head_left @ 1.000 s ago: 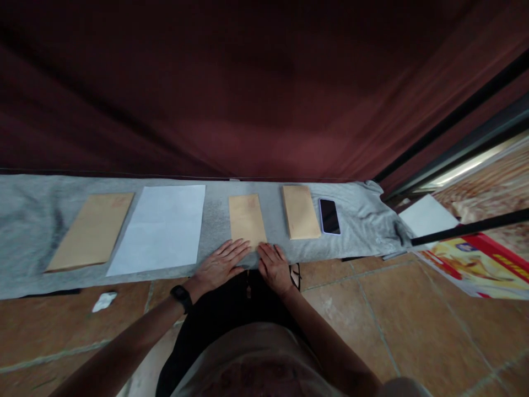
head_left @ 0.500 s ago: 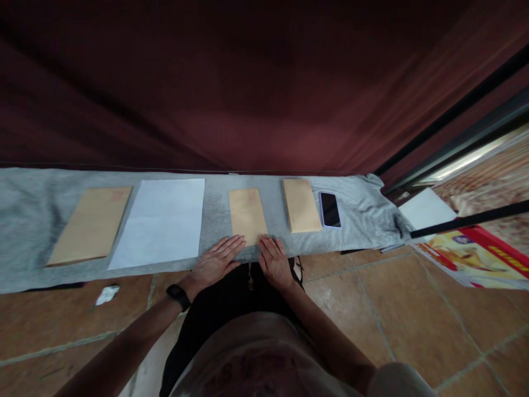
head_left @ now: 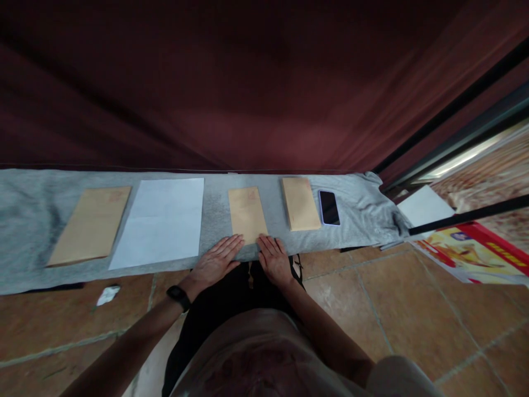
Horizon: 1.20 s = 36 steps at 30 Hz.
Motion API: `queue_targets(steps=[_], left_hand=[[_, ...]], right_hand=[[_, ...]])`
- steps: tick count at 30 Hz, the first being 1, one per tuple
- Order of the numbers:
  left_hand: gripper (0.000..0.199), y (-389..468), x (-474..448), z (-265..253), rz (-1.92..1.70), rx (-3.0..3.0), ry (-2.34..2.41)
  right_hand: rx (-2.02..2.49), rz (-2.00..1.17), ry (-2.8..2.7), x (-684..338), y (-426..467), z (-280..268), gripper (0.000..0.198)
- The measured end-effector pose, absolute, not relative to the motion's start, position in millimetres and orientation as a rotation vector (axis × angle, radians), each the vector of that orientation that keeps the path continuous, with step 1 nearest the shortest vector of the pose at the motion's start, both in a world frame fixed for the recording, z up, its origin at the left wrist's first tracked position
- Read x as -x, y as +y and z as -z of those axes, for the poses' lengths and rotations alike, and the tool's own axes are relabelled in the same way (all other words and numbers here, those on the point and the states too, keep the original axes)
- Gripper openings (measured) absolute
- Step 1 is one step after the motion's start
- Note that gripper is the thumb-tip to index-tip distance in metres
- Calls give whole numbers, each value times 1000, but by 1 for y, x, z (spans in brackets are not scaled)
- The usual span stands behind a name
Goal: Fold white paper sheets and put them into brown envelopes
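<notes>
head view: both forearms rise from the bottom of the frame toward its centre. the left hand (head_left: 217, 259) lies palm down, its fingers straight, close together and slanting up to the right, with the thumb apart from them; a dark watch (head_left: 178, 296) sits on that wrist. the right hand (head_left: 275, 262) mirrors it, fingers leaning up to the left — both are flat and outstretched, gripping nothing. their fingertips are at the two lower corners of the brown envelope (head_left: 248, 214), just below the middle of the frame. whether they press on it or only touch it, i cannot tell. the envelope is plain tan paper, narrow, smooth and lying flat on the grey cloth (head_left: 215, 220) — its long side runs up the frame, with faint reddish print near the upper right corner.
</notes>
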<state>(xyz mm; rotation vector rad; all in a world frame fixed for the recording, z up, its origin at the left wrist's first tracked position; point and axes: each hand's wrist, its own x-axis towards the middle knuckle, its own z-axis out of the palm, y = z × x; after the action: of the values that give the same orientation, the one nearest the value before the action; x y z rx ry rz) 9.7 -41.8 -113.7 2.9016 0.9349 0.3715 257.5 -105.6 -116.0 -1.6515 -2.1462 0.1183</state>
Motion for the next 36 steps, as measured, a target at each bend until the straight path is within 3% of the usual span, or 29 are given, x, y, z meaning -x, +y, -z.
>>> queue_targets(steps=[17, 26, 30, 36], left_hand=[[69, -76, -79, 126, -443, -2844, 1232], [54, -72, -63, 118, -495, -2838, 1230], [45, -36, -64, 102, -516, -2780, 1146], [64, 74, -79, 96, -485, -2778, 1149]], right_hand=[[1631, -99, -2147, -256, -101, 118, 46], [1590, -51, -2104, -261, -103, 119, 46], [1585, -79, -2090, -262, -102, 118, 46], [1596, -125, -2062, -262, -99, 113, 43]])
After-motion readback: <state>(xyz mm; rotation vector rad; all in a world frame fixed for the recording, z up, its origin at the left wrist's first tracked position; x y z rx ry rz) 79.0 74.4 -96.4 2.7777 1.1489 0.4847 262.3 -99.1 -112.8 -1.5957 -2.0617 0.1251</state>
